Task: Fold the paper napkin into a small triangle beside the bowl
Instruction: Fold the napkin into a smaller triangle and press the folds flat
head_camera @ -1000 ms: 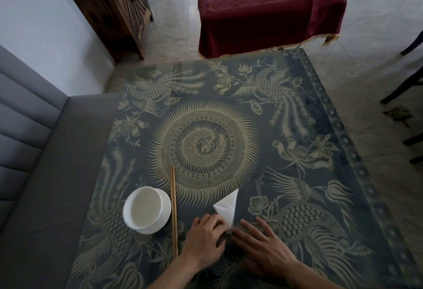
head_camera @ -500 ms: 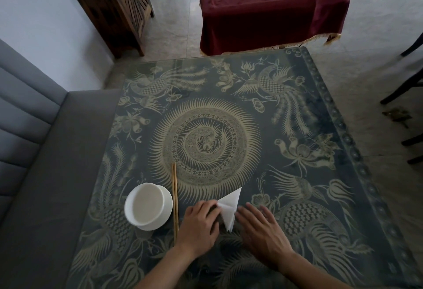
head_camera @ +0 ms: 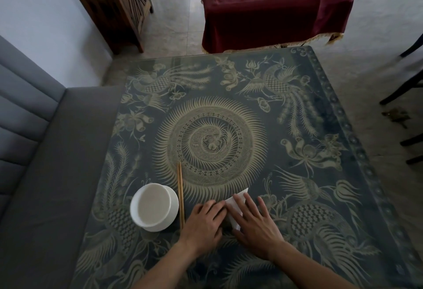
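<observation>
Right hand point(head_camera: 256, 224): fingers spread, palm flat, pressing down on the napkin point(head_camera: 235, 206); it grips nothing. Left hand point(head_camera: 203, 222): loosely curled, fingertips pinning the napkin's near-left edge to the desk point(head_camera: 309, 110); also clamped on nothing.

Napkin: white paper, already narrow and pointed, lying flat on the desk to the right of the bowl point(head_camera: 153, 207), with the chopsticks point(head_camera: 180, 194) between the two. Only its far tip and a small lower corner show; your hands hide the rest, so the crease line cannot be checked.

Chopsticks: a pair, parallel, just right of the bowl and just beside your left hand.

Bowl: white, upright, apparently empty, well clear of the napkin.

Risks, as judged from this layout:
- The desk top looks glossy, so thin paper may slide under your right palm as you press, and the edges would then set out of line.
- Lifting both hands together may let the fold spring open; release one at a time.
- Your left wrist sits close to the chopsticks; a sideways sweep could roll them against the bowl.
- A hard drag along the crease may tear the tissue.
</observation>
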Tool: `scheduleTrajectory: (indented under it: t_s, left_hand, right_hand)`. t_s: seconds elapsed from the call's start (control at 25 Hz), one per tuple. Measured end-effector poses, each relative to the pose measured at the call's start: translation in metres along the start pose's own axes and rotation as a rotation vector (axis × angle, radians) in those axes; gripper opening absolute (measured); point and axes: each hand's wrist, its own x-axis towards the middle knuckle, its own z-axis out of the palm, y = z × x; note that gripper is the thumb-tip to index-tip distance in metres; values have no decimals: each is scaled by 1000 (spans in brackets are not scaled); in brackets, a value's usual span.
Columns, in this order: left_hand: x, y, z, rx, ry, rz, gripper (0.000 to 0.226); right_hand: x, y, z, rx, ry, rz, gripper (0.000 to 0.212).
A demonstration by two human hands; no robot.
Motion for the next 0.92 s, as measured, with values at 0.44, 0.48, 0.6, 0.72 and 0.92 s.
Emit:
scheduleTrajectory:
  t_s: [0.44,0.48,0.6,0.72,0.92]
  left_hand:
    - [-5,-10,4,-52,-31,28,51]
    - [-4,-11,3,-50,-27,27,51]
    - [-2,-12,2,-40,-27,22,53]
    - [-3,-12,0,-35,-19,15,54]
    - [-4,-11,-3,-31,-19,14,53]
  right_hand:
    - [12,-6,4,13,-13,-65,69]
    - [12,-4,4,9,-8,-58,69]
    - [9,7,3,-21,-29,-43,67]
    - [8,25,3,-20,-23,29,66]
    - [4,54,-1,-47,-53,122,62]
